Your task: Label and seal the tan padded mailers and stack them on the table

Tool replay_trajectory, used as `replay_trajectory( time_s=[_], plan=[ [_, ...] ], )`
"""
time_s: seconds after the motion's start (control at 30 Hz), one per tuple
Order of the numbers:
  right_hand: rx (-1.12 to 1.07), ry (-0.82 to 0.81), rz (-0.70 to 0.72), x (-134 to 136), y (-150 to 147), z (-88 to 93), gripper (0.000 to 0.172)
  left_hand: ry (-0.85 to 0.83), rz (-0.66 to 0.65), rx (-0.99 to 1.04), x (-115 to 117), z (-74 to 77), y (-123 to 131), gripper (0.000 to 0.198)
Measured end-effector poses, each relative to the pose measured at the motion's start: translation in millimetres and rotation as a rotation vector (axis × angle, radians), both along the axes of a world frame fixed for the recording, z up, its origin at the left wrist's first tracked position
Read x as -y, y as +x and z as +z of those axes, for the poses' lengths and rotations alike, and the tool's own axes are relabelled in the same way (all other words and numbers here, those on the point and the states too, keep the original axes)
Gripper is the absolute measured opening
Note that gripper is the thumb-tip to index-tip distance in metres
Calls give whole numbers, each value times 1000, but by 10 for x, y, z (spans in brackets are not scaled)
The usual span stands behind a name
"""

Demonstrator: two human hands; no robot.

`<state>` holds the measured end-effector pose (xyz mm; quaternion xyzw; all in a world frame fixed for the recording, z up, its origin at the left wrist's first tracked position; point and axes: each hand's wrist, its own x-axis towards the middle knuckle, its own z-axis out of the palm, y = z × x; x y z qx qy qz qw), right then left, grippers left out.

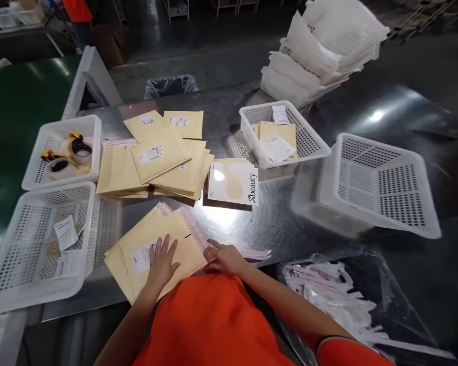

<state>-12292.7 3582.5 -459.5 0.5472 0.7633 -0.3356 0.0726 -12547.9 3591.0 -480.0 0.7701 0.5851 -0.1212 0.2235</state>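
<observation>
My left hand (162,265) lies spread flat on a yellow padded envelope (189,256), partly covering its white label. My right hand (224,258) is closed, with thumb and fingers pinching the lower right end of the envelope's pinkish flap strip; the exact grip is partly hidden. Under this envelope, offset to the left, rests another padded envelope (116,262). Beyond my hands are a pile of labelled padded envelopes (166,152) and, beside it, a stack topped by a white printed "beauty" card (223,190).
At left stand a white basket with tape dispensers (76,147) and a basket with paper slips (13,254). Right are a basket with envelopes (311,134), another basket (400,188) and stacked baskets (309,71). A clear bag of peeled strips (328,290) hangs near my right arm.
</observation>
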Motion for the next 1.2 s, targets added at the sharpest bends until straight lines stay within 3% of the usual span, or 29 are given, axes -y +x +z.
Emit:
replay_trajectory(
  time_s=[0.1,0.23,0.3,0.4,0.43,0.5,0.53,0.57,0.63,0.7,0.73,0.8,0.87,1.1,1.2],
  plan=[
    [-9,105,64,108,-21,-69,35,-36,-18,-21,5,-63,-65,73],
    [-115,185,-8,-65,-33,-11,10,-51,-16,-14,-26,-20,-56,72],
    [-229,402,-235,-269,171,193,21,-56,-11,-10,-30,-4,-48,71],
    [-376,860,-729,-563,744,695,50,-63,-8,-7,-29,1,-41,71],
    [-389,1015,-865,-625,938,867,52,-67,-9,-12,-31,1,-36,72],
    [-343,1203,-929,-670,1196,1115,41,-72,-14,-32,-41,3,-15,73],
    [-294,1207,-868,-659,1226,1163,33,-71,-16,-48,-48,4,1,73],
    [-221,1118,-753,-634,1179,1151,25,-68,-21,-67,-57,7,19,74],
    [-47,677,-444,-575,891,950,18,-63,-35,-104,-75,12,59,77],
    [77,223,-276,-539,467,592,22,-66,-46,-131,-91,18,96,84],
    [52,135,-208,-530,260,396,24,-71,-52,-140,-96,21,110,87],
    [29,42,-127,-517,-66,61,24,-72,-55,-153,-100,27,133,91],
    [8,26,-89,-493,-244,-139,26,-61,-47,-150,-95,28,146,91],
    [-21,20,29,-274,-532,-229,25,-35,-8,-133,-32,-28,152,92],
    [22,25,38,-368,-759,-330,25,-57,1,-136,-15,-40,154,89]
  ],
)
